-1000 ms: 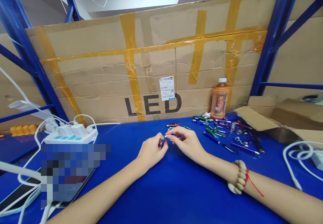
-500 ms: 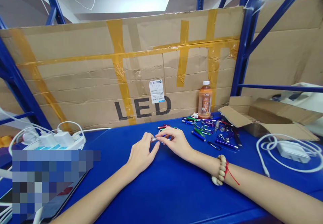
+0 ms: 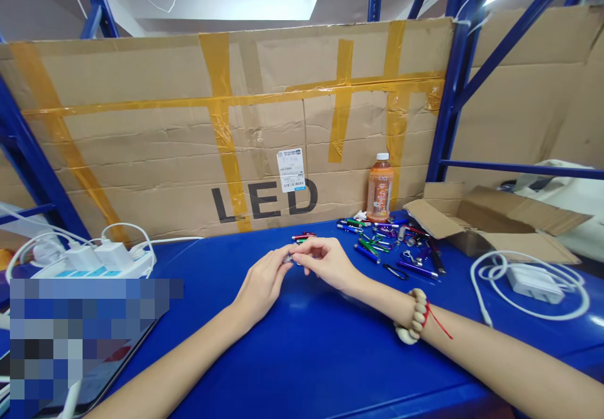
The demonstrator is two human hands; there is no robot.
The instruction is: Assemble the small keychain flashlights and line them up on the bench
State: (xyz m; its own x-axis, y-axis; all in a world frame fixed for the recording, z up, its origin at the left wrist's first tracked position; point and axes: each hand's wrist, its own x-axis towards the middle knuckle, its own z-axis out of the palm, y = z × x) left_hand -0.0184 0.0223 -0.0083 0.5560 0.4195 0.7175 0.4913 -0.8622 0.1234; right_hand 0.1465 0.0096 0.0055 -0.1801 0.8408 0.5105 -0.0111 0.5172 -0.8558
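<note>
My left hand [image 3: 261, 282] and my right hand [image 3: 326, 262] meet over the blue table [image 3: 321, 350], both pinching one small pen-shaped keychain light [image 3: 288, 258] with a silver tip. The fingers of both hands are closed on it. A beaded bracelet with a red string [image 3: 414, 323] sits on my right wrist. Just behind the hands lie a few more small lights [image 3: 304, 236]. A heap of several coloured lights and clips [image 3: 389, 243] lies to the right.
An orange drink bottle [image 3: 379, 187] stands against the taped cardboard wall [image 3: 236, 136]. An open cardboard box [image 3: 486, 217] and a white charger with coiled cable [image 3: 531, 280] are on the right. A white power strip [image 3: 94, 262] with plugs and a blurred tablet [image 3: 85, 337] are on the left.
The view swung to the right, then settled. Both hands stayed together on the small light, shifting only slightly.
</note>
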